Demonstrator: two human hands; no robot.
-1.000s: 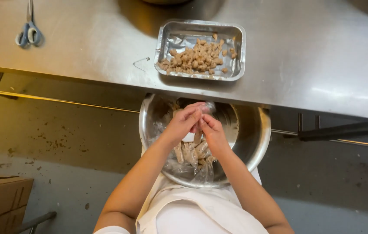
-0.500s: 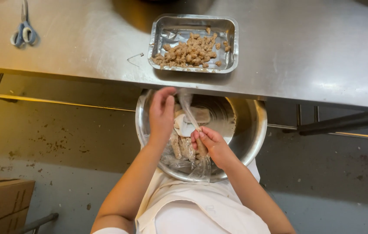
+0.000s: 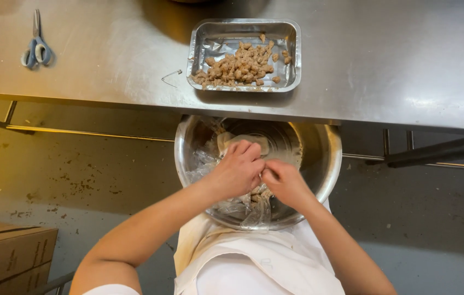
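Both hands work inside a round steel bowl (image 3: 319,164) that sits on the person's lap, just below the edge of the steel table (image 3: 385,65). The left hand (image 3: 237,172) lies knuckles up over the middle of the bowl, its fingers curled down and closed on a pale piece of meat (image 3: 243,143) whose far end shows beyond the fingertips toward the table. The right hand (image 3: 284,183) meets it from the right, fingertips pinched together against the left hand's fingertips; what they pinch is hidden, probably part of the same pale piece. More pale pieces lie under and between the 2 hands, on crumpled clear plastic (image 3: 204,161) that lines the bowl's left and near side.

On the table, just beyond the bowl, stands 1 rectangular foil tray (image 3: 286,33) holding small brown chunks (image 3: 237,68) heaped toward its near left corner. A bent wire clip (image 3: 170,77) lies just left of the tray, and blue-handled scissors (image 3: 36,49) lie well apart, far left. A cardboard box (image 3: 7,254) stands on the floor at lower left
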